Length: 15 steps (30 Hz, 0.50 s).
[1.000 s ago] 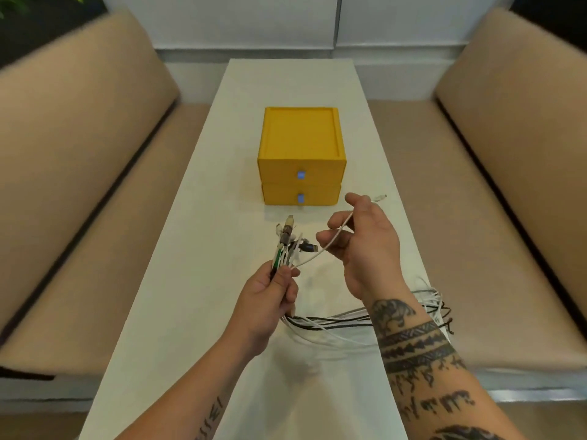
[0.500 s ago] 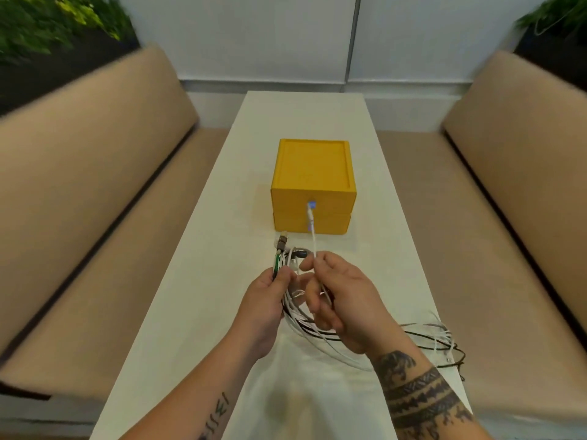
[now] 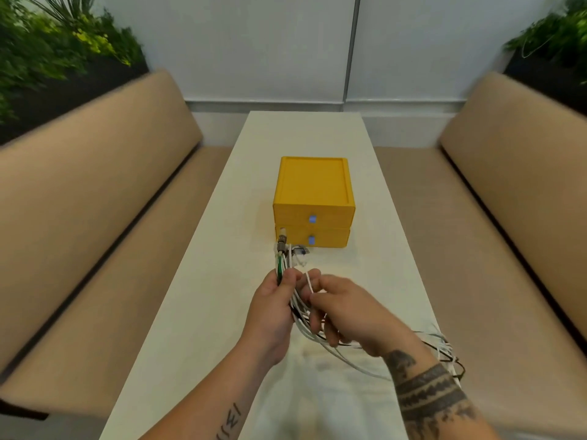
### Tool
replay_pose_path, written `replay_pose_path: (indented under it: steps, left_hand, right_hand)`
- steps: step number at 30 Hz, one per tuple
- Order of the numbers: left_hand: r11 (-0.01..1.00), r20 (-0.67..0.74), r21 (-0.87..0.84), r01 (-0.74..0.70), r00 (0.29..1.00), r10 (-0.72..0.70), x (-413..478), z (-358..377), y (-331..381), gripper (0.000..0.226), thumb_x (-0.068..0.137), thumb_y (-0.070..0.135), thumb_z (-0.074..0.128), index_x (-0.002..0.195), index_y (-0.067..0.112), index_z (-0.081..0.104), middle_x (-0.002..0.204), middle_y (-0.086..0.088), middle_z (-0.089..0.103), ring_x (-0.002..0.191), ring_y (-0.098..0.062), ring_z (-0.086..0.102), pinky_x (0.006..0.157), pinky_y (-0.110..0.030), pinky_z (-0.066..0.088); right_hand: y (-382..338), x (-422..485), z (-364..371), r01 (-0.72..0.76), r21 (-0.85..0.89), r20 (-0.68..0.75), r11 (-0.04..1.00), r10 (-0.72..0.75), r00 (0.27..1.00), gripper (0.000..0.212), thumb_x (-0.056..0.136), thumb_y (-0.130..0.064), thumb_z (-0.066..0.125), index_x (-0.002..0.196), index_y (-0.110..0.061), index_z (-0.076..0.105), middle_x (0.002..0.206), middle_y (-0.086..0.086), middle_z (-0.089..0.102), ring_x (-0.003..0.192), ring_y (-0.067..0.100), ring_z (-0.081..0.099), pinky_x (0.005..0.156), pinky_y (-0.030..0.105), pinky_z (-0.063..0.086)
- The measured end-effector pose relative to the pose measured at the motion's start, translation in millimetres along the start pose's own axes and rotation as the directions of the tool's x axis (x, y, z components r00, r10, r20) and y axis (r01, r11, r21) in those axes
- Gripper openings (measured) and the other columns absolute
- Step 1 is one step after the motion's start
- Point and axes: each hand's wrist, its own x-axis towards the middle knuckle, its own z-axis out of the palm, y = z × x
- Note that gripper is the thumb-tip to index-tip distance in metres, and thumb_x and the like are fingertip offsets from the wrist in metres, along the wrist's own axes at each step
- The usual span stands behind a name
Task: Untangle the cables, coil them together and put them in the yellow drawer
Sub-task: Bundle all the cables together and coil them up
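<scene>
My left hand [image 3: 270, 315] grips a bundle of white, black and green cables [image 3: 287, 265] just below their plug ends, which stick up in front of the yellow drawer unit [image 3: 313, 198]. My right hand [image 3: 346, 315] sits close beside it, fingers closed on a single white cable among the strands. The loose cable lengths [image 3: 444, 350] trail to the right under my right forearm, over the table's right edge. The yellow unit has two shut drawers with small blue knobs, the upper [image 3: 312, 219] and the lower [image 3: 311, 240].
A long white table [image 3: 197, 312] runs away from me. Tan padded benches flank it on the left [image 3: 95, 201] and the right [image 3: 508, 201]. Green plants [image 3: 47, 49] stand behind the bench backs. A white wall closes the far end.
My right hand came down and left from a raised position, carrying the white cable end into the bundle at my left hand. The camera tilted up, showing more of the wall and plants.
</scene>
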Motion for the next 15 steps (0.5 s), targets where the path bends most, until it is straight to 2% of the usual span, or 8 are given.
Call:
replay_pose_path:
  steps: [2, 5, 9, 12, 15]
  left_hand:
    - [1.0, 0.018, -0.022, 0.004, 1.0, -0.003, -3, 3, 2, 0.025, 0.105, 0.024, 0.043, 0.113, 0.004, 0.056, 0.107, -0.008, 0.076, 0.1, -0.021, 0.073, 0.087, -0.036, 0.053]
    - [1.0, 0.006, -0.016, -0.019, 1.0, 0.019, -8, 6, -1, 0.026, 0.105, 0.023, 0.044, 0.114, 0.004, 0.058, 0.105, -0.012, 0.076, 0.098, -0.023, 0.073, 0.085, -0.034, 0.054]
    - [0.998, 0.001, 0.009, -0.058, 0.998, 0.058, -13, 6, -9, 0.023, 0.104, 0.024, 0.043, 0.112, 0.008, 0.058, 0.102, -0.016, 0.075, 0.098, -0.027, 0.072, 0.089, -0.038, 0.053]
    - [0.999, 0.047, -0.015, -0.036, 0.998, 0.037, -14, 5, -13, 0.024, 0.103, 0.023, 0.044, 0.116, 0.009, 0.058, 0.108, -0.017, 0.074, 0.109, -0.023, 0.069, 0.098, -0.039, 0.049]
    - [1.0, 0.09, -0.01, -0.019, 0.996, 0.019, -15, 4, -14, 0.023, 0.102, 0.021, 0.046, 0.114, 0.007, 0.06, 0.111, -0.016, 0.073, 0.112, -0.022, 0.068, 0.099, -0.039, 0.049]
  right_hand:
    - [6, 2, 7, 0.015, -0.142, -0.055, 0.99, -0.023, 0.998, 0.021, 0.098, -0.024, 0.045, 0.088, -0.013, 0.061, 0.063, 0.004, 0.066, 0.048, 0.017, 0.053, 0.052, 0.033, 0.045]
    - [9, -2, 9, 0.038, -0.297, -0.126, 0.954, -0.079, 0.989, 0.028, 0.096, -0.028, 0.048, 0.073, -0.015, 0.059, 0.067, 0.002, 0.066, 0.061, 0.015, 0.058, 0.066, 0.037, 0.049]
    - [12, -8, 13, 0.068, -0.303, -0.139, 0.95, -0.115, 0.984, 0.031, 0.095, -0.028, 0.047, 0.073, -0.011, 0.061, 0.062, 0.006, 0.064, 0.049, 0.011, 0.05, 0.058, 0.038, 0.047]
    - [14, -13, 13, 0.084, -0.309, -0.141, 0.947, -0.133, 0.981, 0.034, 0.096, -0.028, 0.044, 0.072, -0.012, 0.06, 0.064, 0.006, 0.066, 0.051, 0.012, 0.052, 0.064, 0.042, 0.051]
    - [16, -19, 11, 0.101, -0.28, -0.111, 0.955, -0.136, 0.984, 0.037, 0.098, -0.028, 0.044, 0.069, -0.012, 0.061, 0.063, 0.003, 0.07, 0.054, 0.014, 0.06, 0.069, 0.038, 0.053]
